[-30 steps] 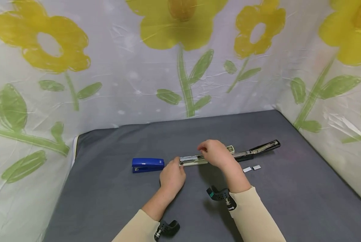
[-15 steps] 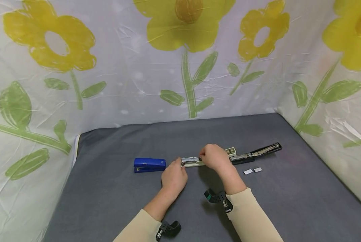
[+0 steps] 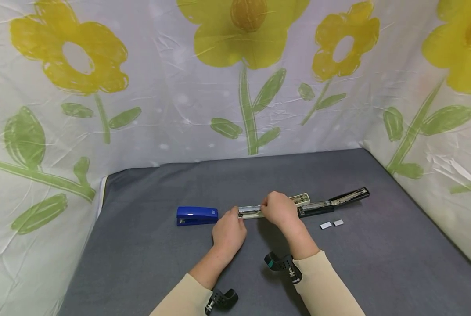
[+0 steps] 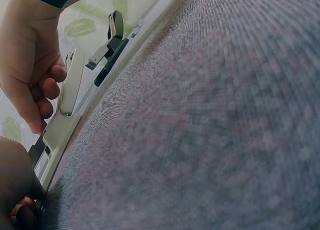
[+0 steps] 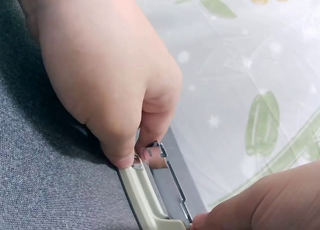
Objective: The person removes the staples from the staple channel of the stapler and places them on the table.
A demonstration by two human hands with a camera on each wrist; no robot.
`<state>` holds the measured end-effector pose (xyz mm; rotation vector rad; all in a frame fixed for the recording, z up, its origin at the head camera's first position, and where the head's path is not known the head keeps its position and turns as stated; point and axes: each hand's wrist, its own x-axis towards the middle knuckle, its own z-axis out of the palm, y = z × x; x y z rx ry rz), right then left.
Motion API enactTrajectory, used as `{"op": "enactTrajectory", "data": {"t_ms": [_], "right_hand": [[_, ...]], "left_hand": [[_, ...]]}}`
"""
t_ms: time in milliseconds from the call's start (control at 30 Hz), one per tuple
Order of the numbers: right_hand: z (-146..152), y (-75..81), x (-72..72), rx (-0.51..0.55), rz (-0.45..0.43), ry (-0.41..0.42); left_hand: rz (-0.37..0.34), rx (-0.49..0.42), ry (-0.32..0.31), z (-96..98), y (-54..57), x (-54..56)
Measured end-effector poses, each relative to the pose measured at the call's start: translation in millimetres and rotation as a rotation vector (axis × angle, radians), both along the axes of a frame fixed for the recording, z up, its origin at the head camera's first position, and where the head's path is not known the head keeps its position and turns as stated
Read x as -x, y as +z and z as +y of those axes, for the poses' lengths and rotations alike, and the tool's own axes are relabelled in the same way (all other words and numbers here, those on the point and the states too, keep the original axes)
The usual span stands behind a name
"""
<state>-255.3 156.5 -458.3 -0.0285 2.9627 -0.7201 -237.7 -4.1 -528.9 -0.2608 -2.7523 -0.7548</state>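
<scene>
A cream stapler (image 3: 253, 215) lies opened out on the grey cloth, its lid (image 3: 300, 199) swung back to the right and its metal channel (image 5: 171, 190) exposed. My left hand (image 3: 229, 235) grips the front end of its base. Over the channel's rear part, my right hand (image 3: 281, 210) has thumb and forefinger pinched at the stapler; what exactly lies between the fingertips is hidden. Just left of my left hand sits a closed blue stapler (image 3: 197, 215). An opened black stapler (image 3: 316, 208) is to the right of my right hand.
Two small pale blocks (image 3: 325, 225), looking like staple strips, lie in front of the black stapler. A flowered curtain (image 3: 172, 109) hangs behind the cloth-covered table (image 3: 140, 245) and along its sides. Each wrist wears a dark camera mount (image 3: 284, 266).
My right hand has come down from above the cream stapler and its fingertips are now at the channel. My left hand keeps its grip. The head view has shifted slightly.
</scene>
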Motion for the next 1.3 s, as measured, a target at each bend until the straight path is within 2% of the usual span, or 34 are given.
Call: {"op": "enactTrajectory", "data": {"t_ms": [167, 600, 767, 967, 1300], "right_hand": [[0.0, -0.6, -0.4, 0.01, -0.004, -0.013], [-3.3, 2.7, 1.0, 0.125, 0.009, -0.107], [-2.8, 1.4, 1.5, 0.163, -0.008, -0.108], [3.2, -0.6, 2.7, 0.249, -0.022, -0.067], [14.9, 6.9, -2.7, 0.352, -0.061, -0.079]], "left_hand": [[-0.015, 0.008, -0.006, 0.1, 0.8, -0.4], [-0.041, 0.007, -0.006, -0.6, 4.6, -1.2], [-0.035, 0.013, -0.007, -0.4, 3.6, -0.6], [-0.034, 0.018, -0.008, 0.9, 2.2, -0.9], [-0.006, 0.015, -0.01, 0.3, 1.4, -0.9]]}}
